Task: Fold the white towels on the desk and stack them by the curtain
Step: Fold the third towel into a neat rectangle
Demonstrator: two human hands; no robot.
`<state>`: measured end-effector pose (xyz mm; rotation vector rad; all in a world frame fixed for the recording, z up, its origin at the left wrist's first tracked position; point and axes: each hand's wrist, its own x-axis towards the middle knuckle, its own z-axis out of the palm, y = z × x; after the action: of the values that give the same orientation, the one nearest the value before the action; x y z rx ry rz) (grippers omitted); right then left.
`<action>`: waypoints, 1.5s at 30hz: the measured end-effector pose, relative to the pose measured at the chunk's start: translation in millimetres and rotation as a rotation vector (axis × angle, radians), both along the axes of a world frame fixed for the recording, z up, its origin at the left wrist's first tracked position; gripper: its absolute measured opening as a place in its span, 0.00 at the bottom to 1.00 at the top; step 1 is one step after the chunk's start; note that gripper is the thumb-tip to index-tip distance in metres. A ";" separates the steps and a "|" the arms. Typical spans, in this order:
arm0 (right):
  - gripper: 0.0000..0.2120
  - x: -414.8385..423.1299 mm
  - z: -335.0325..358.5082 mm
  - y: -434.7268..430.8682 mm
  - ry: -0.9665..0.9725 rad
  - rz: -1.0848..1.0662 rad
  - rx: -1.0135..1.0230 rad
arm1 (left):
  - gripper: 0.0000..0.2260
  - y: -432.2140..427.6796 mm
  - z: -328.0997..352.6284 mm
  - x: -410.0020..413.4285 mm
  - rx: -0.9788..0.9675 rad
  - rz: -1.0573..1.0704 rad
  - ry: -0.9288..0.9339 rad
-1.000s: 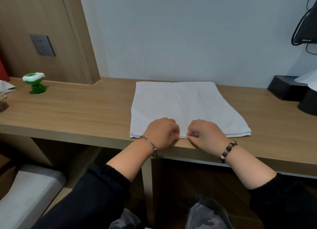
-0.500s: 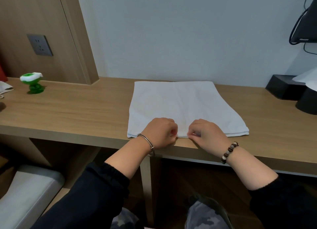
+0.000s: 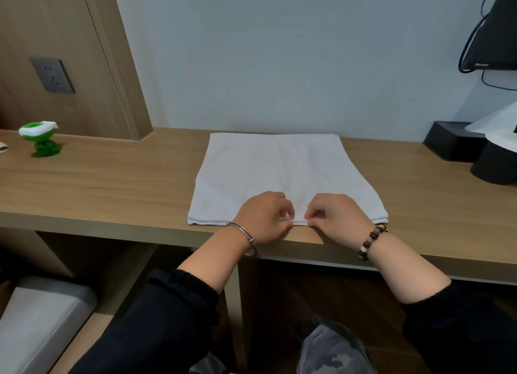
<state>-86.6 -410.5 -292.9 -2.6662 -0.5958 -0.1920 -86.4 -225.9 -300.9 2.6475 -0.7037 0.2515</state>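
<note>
A left hand (image 3: 264, 219) and right hand (image 3: 337, 219) pinch the near edge of a towel (image 3: 279, 166) on the counter (image 3: 112, 183).
It looks partly folded; stacking remains.

I saw a plain pale wall (image 3: 279, 52) behind the light wooden desk (image 3: 112, 183). To the left, a wood-grain panel (image 3: 56, 18) carried a grey wall socket (image 3: 52, 75), and a small green-and-white gadget (image 3: 39, 138) stood on the desktop below it. At the right edge, black boxes (image 3: 450, 144) sat under a dark screen (image 3: 500, 43) with hanging cables. Below, I made out a dark floor (image 3: 321, 298) and a grey padded seat (image 3: 39, 323).
</note>
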 end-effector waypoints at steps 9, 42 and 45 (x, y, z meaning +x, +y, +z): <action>0.05 4.9 8.9 -7.6 -0.039 0.004 -0.154 | 0.05 2.0 -10.0 1.9 -0.089 0.014 -0.009; 0.06 -12.7 -5.3 -17.2 -0.121 0.058 -0.085 | 0.03 5.7 -13.8 -1.8 -0.131 -0.012 -0.116; 0.07 -12.3 -7.2 -16.0 -0.155 0.050 -0.127 | 0.05 5.9 -10.6 -3.9 -0.019 -0.077 -0.166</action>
<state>-98.9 -426.5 -300.1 -2.7727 -0.7455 -0.3603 -90.3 -220.0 -311.6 2.5965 -0.8500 0.4582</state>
